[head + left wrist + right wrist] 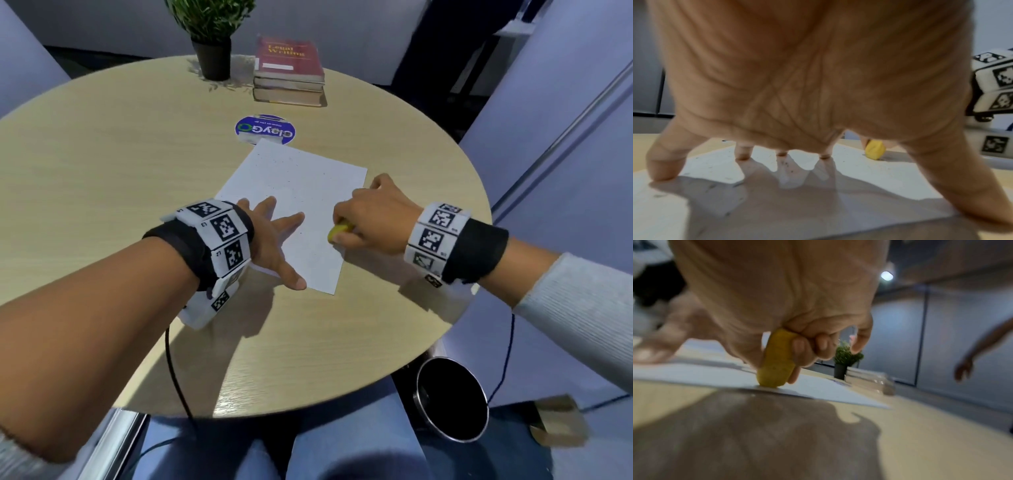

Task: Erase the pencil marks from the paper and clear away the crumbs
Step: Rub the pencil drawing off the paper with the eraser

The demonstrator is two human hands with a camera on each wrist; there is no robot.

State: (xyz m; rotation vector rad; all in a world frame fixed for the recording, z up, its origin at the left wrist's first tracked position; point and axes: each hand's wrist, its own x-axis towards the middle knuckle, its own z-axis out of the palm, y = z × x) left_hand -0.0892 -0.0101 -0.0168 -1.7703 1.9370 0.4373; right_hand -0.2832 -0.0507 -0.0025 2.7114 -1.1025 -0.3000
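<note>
A white sheet of paper (pixel 301 192) lies on the round wooden table (pixel 102 171), speckled with small dark crumbs (pixel 786 165). My left hand (pixel 274 236) presses on the paper's left part with straight, spread fingers (pixel 666 168). My right hand (pixel 373 216) grips a yellow eraser (pixel 337 233) and holds its tip on the paper near the right edge. The eraser (pixel 774 363) stands nearly upright in the right wrist view, pinched between thumb and curled fingers. From the left wrist view the eraser (pixel 874 150) touches the sheet beyond my fingers.
A potted plant (pixel 212 37) and a stack of books (pixel 289 73) stand at the table's far side. A round blue-and-white sticker (pixel 263 128) sits just beyond the paper. A dark round bin (pixel 452 397) stands on the floor at the right. Another person's arm (pixel 978 348) shows in the background.
</note>
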